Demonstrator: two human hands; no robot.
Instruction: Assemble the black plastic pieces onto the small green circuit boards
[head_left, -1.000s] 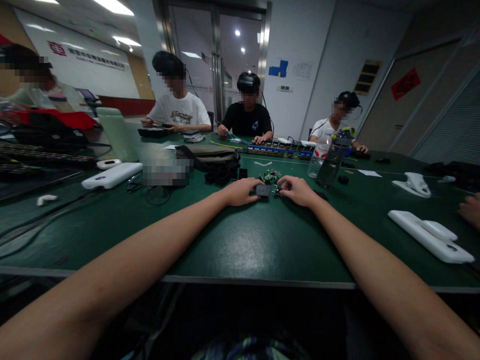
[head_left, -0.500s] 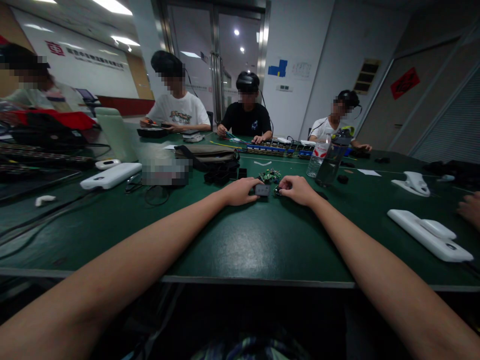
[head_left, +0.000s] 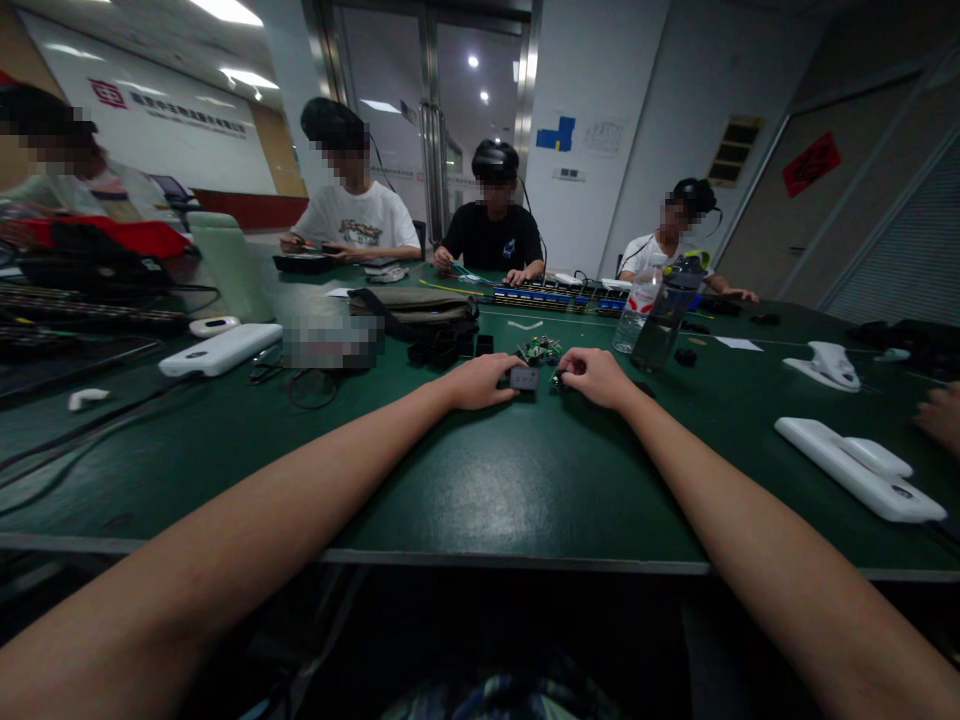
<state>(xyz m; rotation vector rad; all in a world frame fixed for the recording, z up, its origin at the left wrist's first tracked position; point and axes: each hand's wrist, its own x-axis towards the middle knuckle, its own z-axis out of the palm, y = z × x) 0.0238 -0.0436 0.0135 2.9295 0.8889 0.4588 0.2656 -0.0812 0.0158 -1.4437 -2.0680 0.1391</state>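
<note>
My left hand (head_left: pixel 482 381) is closed on the left side of a small grey box (head_left: pixel 524 379) with a row of small marks on its face, held just at the tabletop. My right hand (head_left: pixel 592 377) is closed in a pinch right of the box, around a small dark part (head_left: pixel 557 380) too small to name. A gap separates that part from the box. Just behind both hands lies a heap of small green circuit boards (head_left: pixel 540 348) with wires. Several black open cases (head_left: pixel 442 348) stand behind my left hand.
On the green table (head_left: pixel 480 480), a clear bottle (head_left: pixel 637 318) and a dark bottle (head_left: pixel 666 315) stand behind my right hand. White devices (head_left: pixel 855 470) lie at right, another white device (head_left: pixel 223 350) at left. Several people sit across the table; a co-worker's hand (head_left: pixel 939 415) is at far right.
My right hand has shifted very slightly, and the small part in its fingers has turned a little. My left hand and the grey box stay nearly in place.
</note>
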